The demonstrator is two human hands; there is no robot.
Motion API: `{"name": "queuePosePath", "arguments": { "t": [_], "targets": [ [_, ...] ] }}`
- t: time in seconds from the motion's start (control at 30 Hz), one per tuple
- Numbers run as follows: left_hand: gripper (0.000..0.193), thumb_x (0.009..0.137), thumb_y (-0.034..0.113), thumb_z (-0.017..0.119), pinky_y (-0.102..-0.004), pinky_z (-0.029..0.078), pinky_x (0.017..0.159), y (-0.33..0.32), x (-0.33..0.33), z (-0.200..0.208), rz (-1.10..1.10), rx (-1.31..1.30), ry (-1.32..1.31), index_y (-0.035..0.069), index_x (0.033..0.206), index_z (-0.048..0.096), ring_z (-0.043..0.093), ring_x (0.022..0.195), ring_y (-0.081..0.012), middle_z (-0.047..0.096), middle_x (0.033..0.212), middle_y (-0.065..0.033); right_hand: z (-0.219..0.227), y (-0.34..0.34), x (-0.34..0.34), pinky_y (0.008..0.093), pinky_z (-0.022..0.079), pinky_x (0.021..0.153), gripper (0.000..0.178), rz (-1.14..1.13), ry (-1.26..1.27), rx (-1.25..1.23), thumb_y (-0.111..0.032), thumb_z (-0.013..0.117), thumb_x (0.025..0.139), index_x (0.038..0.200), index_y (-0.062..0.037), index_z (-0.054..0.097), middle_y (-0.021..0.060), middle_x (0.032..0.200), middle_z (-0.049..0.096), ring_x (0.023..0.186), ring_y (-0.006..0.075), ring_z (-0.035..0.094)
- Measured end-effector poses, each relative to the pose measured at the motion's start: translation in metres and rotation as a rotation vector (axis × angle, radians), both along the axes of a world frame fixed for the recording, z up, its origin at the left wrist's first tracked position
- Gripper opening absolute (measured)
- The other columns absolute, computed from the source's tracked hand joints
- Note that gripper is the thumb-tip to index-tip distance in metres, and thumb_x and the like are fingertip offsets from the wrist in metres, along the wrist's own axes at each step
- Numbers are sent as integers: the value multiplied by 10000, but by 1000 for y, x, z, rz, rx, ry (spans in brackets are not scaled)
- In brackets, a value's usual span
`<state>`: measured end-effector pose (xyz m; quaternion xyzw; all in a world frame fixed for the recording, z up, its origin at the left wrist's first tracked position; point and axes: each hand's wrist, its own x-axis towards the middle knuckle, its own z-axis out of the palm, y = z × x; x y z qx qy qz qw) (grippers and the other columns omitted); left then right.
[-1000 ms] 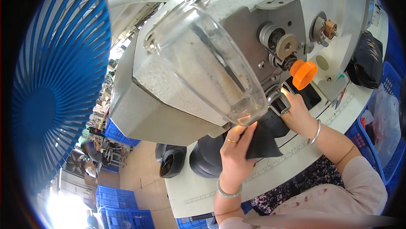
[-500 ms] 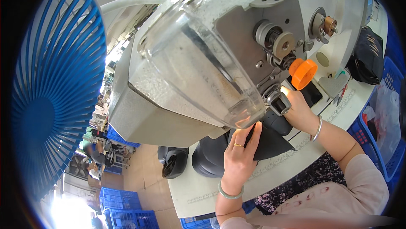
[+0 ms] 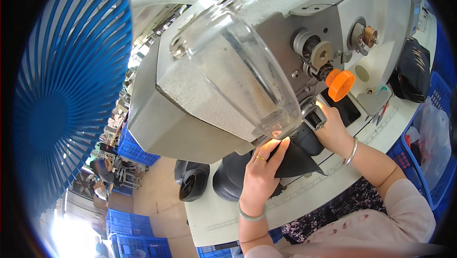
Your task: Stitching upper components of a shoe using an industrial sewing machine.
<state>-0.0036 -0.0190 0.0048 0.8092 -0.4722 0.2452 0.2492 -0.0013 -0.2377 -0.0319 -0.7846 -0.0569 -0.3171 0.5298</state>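
Black piece (image 3: 299, 161) beneath the sewing machine (image 3: 190, 120), above a pale table (image 3: 214, 229)

I see the left hand (image 3: 259, 177) on it, two fingers slightly apart; the right hand (image 3: 333, 127) hides its fingertips, so I can't tell either grip; blue fan (image 3: 45, 120) at left, blue crates (image 3: 129, 222) on tiled floor (image 3: 162, 189)

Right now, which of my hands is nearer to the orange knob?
Right. In the picture, your right hand is just below the orange knob, not touching it; your left hand is farther off, down to the left, at the black material.
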Motion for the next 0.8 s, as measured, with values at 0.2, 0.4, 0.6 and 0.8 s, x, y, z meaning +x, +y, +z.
{"name": "queuePosePath", "arguments": {
  "t": [0.2,0.4,0.6,0.8],
  "targets": [
    [845,466,-184,615,-407,574,883,-1,1,-1,-11,-6,-37,47,1275,690,645,1107,-345,596,1173,-135,2,-11,5,411,407,502,464,17,41,-106,-362,622,984,769,42,541,186,550,499,482,321,505],
    [810,478,-170,605,-408,576,884,-2,0,-3,16,14,-67,47,1252,706,645,1103,-359,594,1164,-141,-3,-11,7,405,401,501,479,73,65,-6,-372,621,984,776,56,558,180,549,492,483,293,488],
    [799,486,-151,611,-406,573,870,0,2,-1,-19,16,-46,52,1253,708,640,1071,-350,584,1157,-141,-8,-10,11,412,419,533,468,55,35,-13,-364,617,987,814,68,560,209,583,515,525,310,526],
    [796,497,-157,611,-401,568,870,0,2,-1,-10,10,-55,51,1260,702,637,1056,-349,579,1146,-140,-7,-9,13,423,426,535,459,34,3,-29,-357,620,985,828,71,564,213,589,525,531,324,538]
  ]
}}
